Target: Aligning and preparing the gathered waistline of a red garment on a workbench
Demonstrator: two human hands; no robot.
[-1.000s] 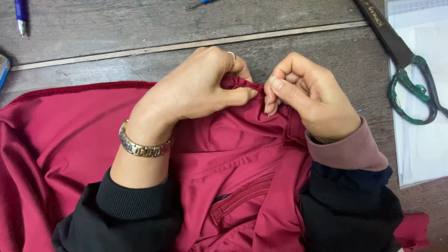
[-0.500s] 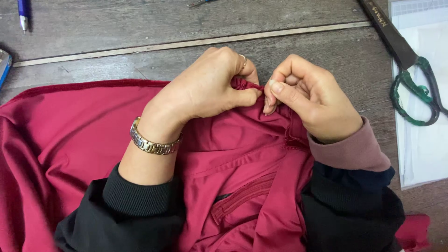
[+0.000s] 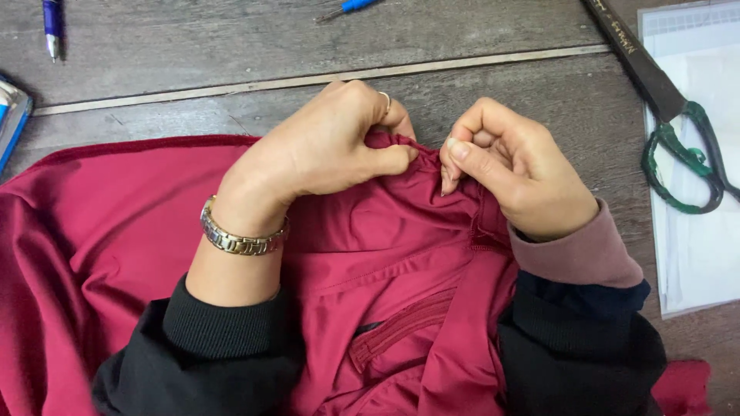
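Note:
A crimson fabric garment (image 3: 116, 254) lies spread over a dark wooden table (image 3: 231, 46). My left hand (image 3: 324, 146), with a metal watch on the wrist and a ring on one finger, pinches a bunched edge of the fabric at its top. My right hand (image 3: 512, 169) pinches the same gathered edge just to the right, thumb against forefinger. The two hands almost touch. A ribbed crimson band (image 3: 401, 327) runs across the cloth below them, between my dark sleeves.
Large scissors with green handles (image 3: 678, 146) lie at the right, partly on a clear plastic sleeve with white paper (image 3: 701, 239). A blue pen (image 3: 52, 23) and another blue-tipped tool (image 3: 351, 8) rest at the far edge. A blue-edged object (image 3: 9, 115) shows at the left.
Both hands have stayed on the gathered edge. My left wrist has shifted slightly right and forward, and the fingers have worked the fabric a little.

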